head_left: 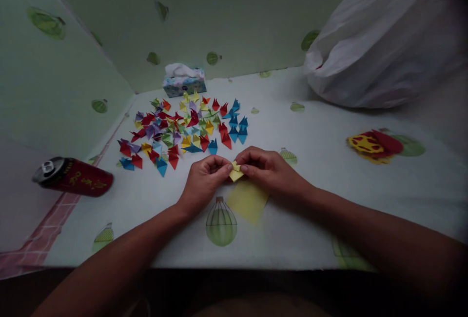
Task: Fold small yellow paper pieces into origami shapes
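Observation:
Between my two hands is a small folded piece of yellow origami paper [236, 174], pinched from both sides. My left hand [205, 176] grips its left edge with thumb and forefinger. On the other side, my right hand [269, 170] pinches the right edge, the thumb lying on top. Flat on the table beneath them lies a yellow paper sheet [249, 204], partly covered by the right hand. Just beyond the hands spreads a pile of folded paper cranes [193, 118] in red, blue, green, purple and yellow.
A dark red drink can [78, 176] stands at the left. Behind the cranes sits a tissue box [185, 83] against the wall. A white plastic bag [369, 49] bulges at the back right. Near it lies a red and yellow item [373, 146]. The patterned tablecloth [303, 251] ends at the front edge.

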The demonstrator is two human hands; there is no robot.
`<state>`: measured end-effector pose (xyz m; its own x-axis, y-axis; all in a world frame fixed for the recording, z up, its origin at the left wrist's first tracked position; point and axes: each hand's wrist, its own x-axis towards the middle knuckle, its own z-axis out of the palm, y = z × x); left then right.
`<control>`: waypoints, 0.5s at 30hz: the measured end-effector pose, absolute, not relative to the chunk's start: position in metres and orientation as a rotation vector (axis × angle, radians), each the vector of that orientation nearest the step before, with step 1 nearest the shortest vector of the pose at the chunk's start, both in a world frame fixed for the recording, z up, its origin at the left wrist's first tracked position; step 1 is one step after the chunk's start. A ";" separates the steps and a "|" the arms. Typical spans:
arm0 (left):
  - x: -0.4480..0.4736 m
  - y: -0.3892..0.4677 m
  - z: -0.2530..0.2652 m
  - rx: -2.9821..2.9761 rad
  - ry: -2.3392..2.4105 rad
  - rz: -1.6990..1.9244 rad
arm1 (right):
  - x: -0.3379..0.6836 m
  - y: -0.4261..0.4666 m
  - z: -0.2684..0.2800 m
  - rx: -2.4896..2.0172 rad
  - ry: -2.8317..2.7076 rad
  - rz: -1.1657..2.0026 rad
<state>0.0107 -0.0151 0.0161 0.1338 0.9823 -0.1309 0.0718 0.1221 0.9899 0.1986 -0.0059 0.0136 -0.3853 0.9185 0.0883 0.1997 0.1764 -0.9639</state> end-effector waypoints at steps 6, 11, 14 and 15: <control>0.011 -0.015 0.018 1.187 1.155 0.931 | 0.198 -0.006 0.010 -1.087 -1.713 1.279; 0.011 -0.016 0.017 1.155 1.172 0.951 | 0.199 -0.005 0.010 -1.059 -1.741 1.287; 0.012 -0.017 0.018 1.143 1.157 0.928 | 0.199 -0.006 0.010 -1.067 -1.767 1.254; 0.013 -0.017 0.018 1.141 1.152 0.914 | 0.199 -0.006 0.010 -1.073 -1.776 1.230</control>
<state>0.0127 -0.0173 0.0183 0.1970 0.9586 -0.2057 0.0176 0.2063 0.9783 0.1990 -0.0061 0.0096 -0.4001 0.9116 0.0949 0.2315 0.2007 -0.9519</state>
